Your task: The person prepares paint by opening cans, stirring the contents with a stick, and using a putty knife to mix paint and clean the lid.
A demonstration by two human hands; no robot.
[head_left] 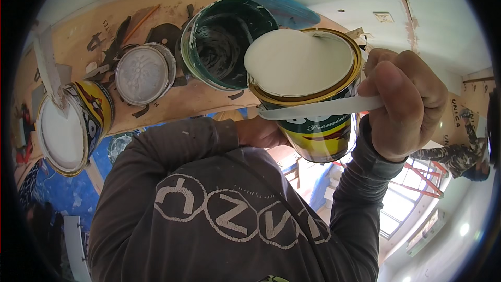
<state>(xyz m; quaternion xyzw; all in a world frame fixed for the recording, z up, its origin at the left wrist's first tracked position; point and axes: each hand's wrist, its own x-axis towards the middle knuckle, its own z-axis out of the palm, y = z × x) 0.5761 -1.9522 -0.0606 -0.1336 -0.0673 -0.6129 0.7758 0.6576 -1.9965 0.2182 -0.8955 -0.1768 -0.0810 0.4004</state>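
Observation:
My right hand [407, 99] is closed on a pale plastic strap [323, 108], which looks like the carrying handle of a paint can [318, 136] and crosses its front. White paint [297, 62] fills the can's mouth and bulges past the gold rim on the bucket side. The can leans toward a dark green bucket [190, 55], overlapping its right edge; grey residue streaks the bucket's inside. Against the can's lower left side lies my left hand [261, 131], its fingers mostly hidden behind the can and strap.
At the left stands another can of white paint [62, 138] with a paint-coated stick [49, 73] at its rim. A round white-smeared lid [142, 74], loose tools and blue plastic [287, 10] surround the bucket. A person in camouflage clothing [454, 154] is far right.

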